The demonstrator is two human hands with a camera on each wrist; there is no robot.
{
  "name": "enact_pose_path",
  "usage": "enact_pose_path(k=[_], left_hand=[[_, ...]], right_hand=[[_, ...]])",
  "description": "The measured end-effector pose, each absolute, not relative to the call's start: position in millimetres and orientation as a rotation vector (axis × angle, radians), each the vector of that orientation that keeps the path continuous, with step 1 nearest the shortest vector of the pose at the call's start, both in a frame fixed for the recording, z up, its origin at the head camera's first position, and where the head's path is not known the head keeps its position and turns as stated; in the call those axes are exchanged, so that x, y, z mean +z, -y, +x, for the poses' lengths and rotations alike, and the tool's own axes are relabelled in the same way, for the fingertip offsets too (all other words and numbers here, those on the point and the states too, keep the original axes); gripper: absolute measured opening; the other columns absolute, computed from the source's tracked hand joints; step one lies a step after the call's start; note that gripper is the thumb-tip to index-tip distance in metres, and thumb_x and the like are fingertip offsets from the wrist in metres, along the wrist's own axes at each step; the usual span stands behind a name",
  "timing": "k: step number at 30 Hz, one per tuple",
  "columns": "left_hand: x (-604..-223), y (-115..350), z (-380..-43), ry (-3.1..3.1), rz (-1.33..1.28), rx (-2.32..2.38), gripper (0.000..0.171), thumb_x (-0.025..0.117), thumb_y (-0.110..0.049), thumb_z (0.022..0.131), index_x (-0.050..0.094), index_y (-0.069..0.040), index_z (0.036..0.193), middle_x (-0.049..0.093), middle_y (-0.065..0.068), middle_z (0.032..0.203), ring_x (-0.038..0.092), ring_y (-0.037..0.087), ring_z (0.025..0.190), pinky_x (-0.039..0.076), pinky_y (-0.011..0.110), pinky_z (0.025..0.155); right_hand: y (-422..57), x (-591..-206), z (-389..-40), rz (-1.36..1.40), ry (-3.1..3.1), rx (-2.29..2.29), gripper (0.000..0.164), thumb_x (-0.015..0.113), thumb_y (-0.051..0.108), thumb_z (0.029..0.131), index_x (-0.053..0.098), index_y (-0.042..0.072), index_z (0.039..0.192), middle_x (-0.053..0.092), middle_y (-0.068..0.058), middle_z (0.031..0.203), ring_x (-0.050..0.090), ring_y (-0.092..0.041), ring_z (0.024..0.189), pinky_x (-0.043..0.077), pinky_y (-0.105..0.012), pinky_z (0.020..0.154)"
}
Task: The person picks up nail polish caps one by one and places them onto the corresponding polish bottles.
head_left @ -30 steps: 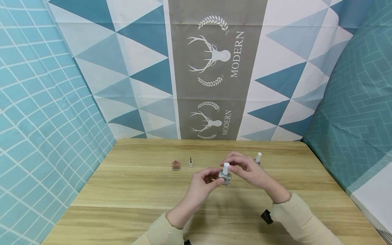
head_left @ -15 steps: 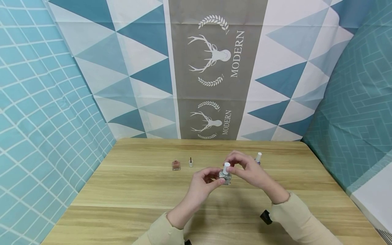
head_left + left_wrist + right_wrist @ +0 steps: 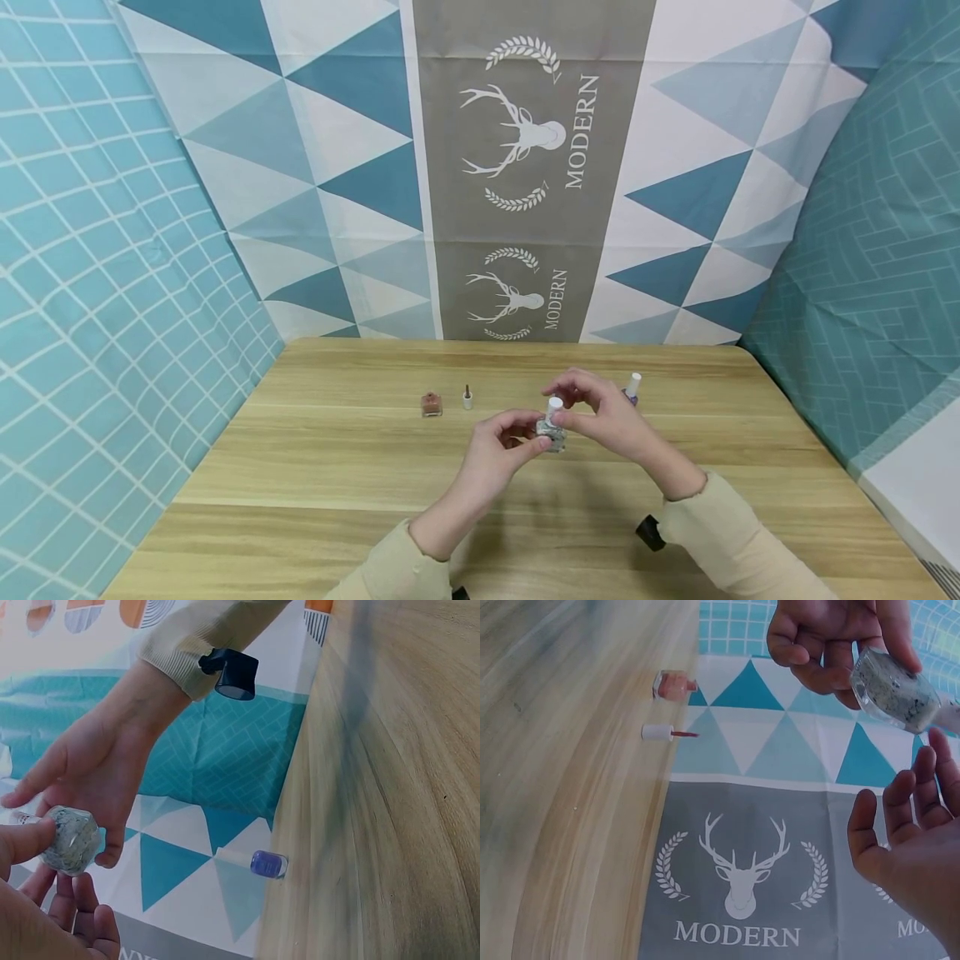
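Observation:
My left hand (image 3: 498, 446) holds a clear nail polish bottle (image 3: 71, 841) with pale speckled, glittery contents, pinched between thumb and fingers above the table. Its white cap (image 3: 554, 405) is on and points up, slightly tilted. The right hand (image 3: 603, 412) is at that cap, thumb against its side and curled fingers around the far side. In the right wrist view, a right fingertip lies close to the bottle's neck; the thumb is out of sight there. Behind the right hand stands a purple-blue nail polish bottle (image 3: 268, 864) with a white cap, partly hidden in the head view.
On the wooden table (image 3: 315, 467), left of the hands, stands an uncapped reddish-pink nail polish bottle (image 3: 431, 406). Beside it a white cap (image 3: 467, 401) stands with its brush upward. Patterned cloth (image 3: 517, 167) hangs at the back and sides.
The right fingers close on the cap, then shift round it, the index finger reaching further left and the thumb sliding along its side. The left hand and bottle barely move.

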State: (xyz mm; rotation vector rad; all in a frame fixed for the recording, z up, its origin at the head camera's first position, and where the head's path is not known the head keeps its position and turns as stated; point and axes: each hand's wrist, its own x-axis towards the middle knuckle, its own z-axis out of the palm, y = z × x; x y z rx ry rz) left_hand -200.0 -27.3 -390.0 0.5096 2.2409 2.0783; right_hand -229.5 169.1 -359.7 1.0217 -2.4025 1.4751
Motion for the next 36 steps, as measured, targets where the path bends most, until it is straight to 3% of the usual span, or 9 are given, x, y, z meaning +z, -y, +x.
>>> enact_pose_path(k=[5,14,30,36], left_hand=[[-390.2,27.8,-200.5,-2.244,0.507,2.068,0.026,0.073,-0.018,0.083,0.069,-0.009,0.107,0.065,0.006,0.096,0.057,0.015,0.087,0.047,0.021,0.071],[-389.7,28.2,-200.4,-2.245,0.533,2.055,0.026,0.072,-0.017,0.084,0.069,-0.008,0.108,0.066,0.006,0.098,0.057,0.013,0.087,0.047,0.021,0.070],[-388.5,26.8,-199.3,-2.216,0.526,2.099,0.026,0.070,-0.010,0.084,0.068,-0.005,0.110,0.066,0.011,0.099,0.057,0.015,0.087,0.046,0.020,0.067],[-389.1,26.1,-201.0,-2.244,0.518,2.075,0.025,0.071,-0.008,0.084,0.068,-0.001,0.108,0.066,0.013,0.098,0.057,0.017,0.086,0.047,0.020,0.067]], right_hand=[[-172.6,-357.0,-228.9,1.114,2.404,1.472,0.033,0.055,0.006,0.093,0.058,0.007,0.126,0.058,0.000,0.103,0.050,-0.014,0.089,0.046,-0.028,0.078],[-175.0,-356.0,-229.6,1.316,2.378,1.544,0.032,0.046,0.002,0.097,0.059,0.008,0.125,0.056,-0.003,0.114,0.053,-0.016,0.101,0.048,-0.030,0.085],[-173.0,-356.6,-229.5,1.247,2.365,1.507,0.024,0.052,0.004,0.095,0.066,0.017,0.111,0.059,-0.001,0.105,0.056,-0.015,0.095,0.049,-0.030,0.077],[-170.9,-357.1,-230.7,1.190,2.356,1.480,0.021,0.056,0.002,0.092,0.067,0.014,0.105,0.061,-0.001,0.100,0.056,-0.014,0.090,0.048,-0.029,0.073]])
